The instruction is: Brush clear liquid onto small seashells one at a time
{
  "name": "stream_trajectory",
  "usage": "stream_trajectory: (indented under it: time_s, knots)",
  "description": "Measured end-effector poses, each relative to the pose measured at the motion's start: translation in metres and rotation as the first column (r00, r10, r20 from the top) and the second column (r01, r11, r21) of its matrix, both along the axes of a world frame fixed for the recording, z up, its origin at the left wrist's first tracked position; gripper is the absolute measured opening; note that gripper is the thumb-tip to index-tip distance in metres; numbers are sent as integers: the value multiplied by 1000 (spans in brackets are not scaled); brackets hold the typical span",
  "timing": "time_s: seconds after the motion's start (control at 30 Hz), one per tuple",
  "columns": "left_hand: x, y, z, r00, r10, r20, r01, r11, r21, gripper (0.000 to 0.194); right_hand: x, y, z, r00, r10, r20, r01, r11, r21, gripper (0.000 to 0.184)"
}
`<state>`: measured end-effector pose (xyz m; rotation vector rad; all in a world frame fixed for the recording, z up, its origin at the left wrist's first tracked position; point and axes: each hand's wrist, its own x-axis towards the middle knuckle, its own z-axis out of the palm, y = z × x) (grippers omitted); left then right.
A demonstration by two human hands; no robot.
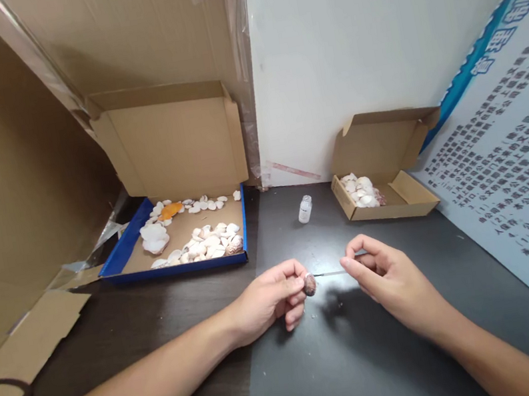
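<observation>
Between thumb and fingers, my left hand (275, 294) pinches a small brown, ribbed seashell (310, 284) above the dark mat. My right hand (383, 273) is closed on one end of a thin, pale rod (330, 273) with a dark tip. That tip points left and meets the upper edge of the shell, though whether it touches I cannot tell. Behind the hands a small clear bottle (305, 209) with whitish contents stands on the mat.
Several white shells, a large pale one and an orange one lie in an open blue-edged cardboard box (243, 225) at left. A smaller open cardboard box (393, 209) at back right holds more shells. Cardboard panels (0, 168), a white wall (342, 29) and a printed poster (520, 182) surround the table.
</observation>
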<state>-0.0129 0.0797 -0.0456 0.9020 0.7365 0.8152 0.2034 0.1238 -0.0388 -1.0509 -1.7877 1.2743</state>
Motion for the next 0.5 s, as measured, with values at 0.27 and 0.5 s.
stream_trajectory:
  time_s: [0.27,0.5]
  knots:
    - [0,1,2,1000,14,-8,-14,1000,-20,21,-1,-3,1,1000,-15,18,14,996,85,31]
    - [2,1,5,998,23,-55,-25,999,-23,17,-3,-6,2,999,39,-8,-39,997,60,29]
